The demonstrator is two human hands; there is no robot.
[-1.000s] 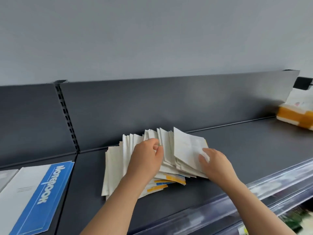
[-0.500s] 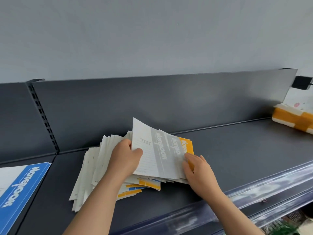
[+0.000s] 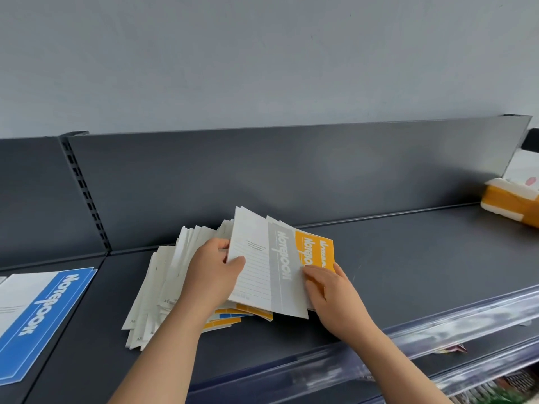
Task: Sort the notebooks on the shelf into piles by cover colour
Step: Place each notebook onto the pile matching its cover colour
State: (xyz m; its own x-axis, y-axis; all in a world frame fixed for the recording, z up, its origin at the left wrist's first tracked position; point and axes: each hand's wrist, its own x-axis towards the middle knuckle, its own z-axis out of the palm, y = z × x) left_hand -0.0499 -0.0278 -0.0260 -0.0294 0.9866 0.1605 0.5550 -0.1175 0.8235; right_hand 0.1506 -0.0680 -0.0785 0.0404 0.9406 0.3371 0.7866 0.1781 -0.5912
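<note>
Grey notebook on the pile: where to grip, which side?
Probably the left long edge of the grey notebook, pinched from the left: it is thin, flat and tilted up off the pile, so that edge is free. The left hand pinches there.

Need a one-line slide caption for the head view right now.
Left hand and right hand hold a grey-banded notebook over orange ones on a fanned pile; blue notebook lies apart.

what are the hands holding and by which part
The left hand pinches the grey notebook at its left edge. The right hand touches its right edge; a grip cannot be told.
</note>
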